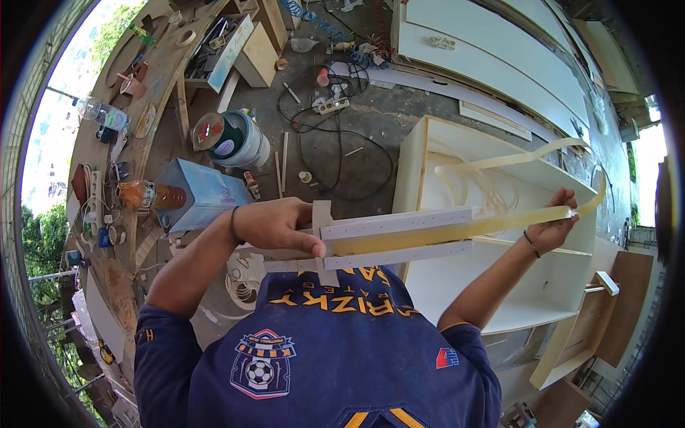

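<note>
My left hand [278, 225] is closed around the left end of a white slotted guide, beside its short pale crosspiece [323, 214]. The guide has two long white rails [399, 222] with small dots along them. Between the rails lies a long, flexible yellowish strip [492, 225], with a wet-looking sheen. Farther right, my right hand [549, 230] pinches this strip, and its free part curves up past my fingers. Inside the white open cabinet [412, 167], more pale strip [492, 192] lies in loose loops beyond the guide.
A wooden workbench [153, 93] on the left carries bottles and tools. Near it stand a bucket [251, 151] and a blue box [207, 187] with an orange-brown bottle [151, 195] beside it. Black cables [339, 146] cross the floor; white panels [492, 53] lie at the far right.
</note>
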Available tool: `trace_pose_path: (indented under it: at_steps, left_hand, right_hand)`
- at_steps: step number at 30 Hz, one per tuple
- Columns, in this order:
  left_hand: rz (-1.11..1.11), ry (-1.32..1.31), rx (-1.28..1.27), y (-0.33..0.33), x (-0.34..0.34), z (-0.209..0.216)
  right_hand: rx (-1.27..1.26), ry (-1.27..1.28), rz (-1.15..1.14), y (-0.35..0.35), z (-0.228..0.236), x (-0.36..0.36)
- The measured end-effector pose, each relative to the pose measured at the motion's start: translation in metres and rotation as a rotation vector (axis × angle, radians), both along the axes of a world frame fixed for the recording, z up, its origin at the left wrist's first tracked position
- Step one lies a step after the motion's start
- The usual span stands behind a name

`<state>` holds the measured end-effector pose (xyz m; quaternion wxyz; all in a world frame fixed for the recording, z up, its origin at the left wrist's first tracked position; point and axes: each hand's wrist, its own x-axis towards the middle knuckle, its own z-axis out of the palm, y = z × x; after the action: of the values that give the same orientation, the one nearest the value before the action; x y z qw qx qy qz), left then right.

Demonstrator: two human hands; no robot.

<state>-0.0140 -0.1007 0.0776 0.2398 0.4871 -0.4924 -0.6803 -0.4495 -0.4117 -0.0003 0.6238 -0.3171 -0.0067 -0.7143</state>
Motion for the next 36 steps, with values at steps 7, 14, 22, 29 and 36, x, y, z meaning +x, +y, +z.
trace_pose_path:
  at_steps: [7,14,22,29,36]
  left_hand:
    - [-0.021,-0.078,-0.023,0.005,0.012,-0.008]
    - [0.035,-0.187,-0.094,-0.008,0.007,0.004]
    - [0.014,-0.178,-0.064,-0.034,-0.012,-0.007]
    - [-0.002,-0.127,-0.135,-0.055,-0.023,0.0]
    - [-0.005,-0.157,-0.151,-0.053,-0.027,0.012]
  right_hand:
    - [0.24,0.142,-0.235,-0.063,-0.05,-0.055]
    - [0.875,0.316,0.191,0.029,-0.128,0.022]
    - [0.425,0.311,0.434,0.139,-0.069,0.136]
    - [0.183,0.157,0.456,0.12,-0.048,0.144]
    - [0.174,0.162,0.371,0.117,-0.041,0.142]
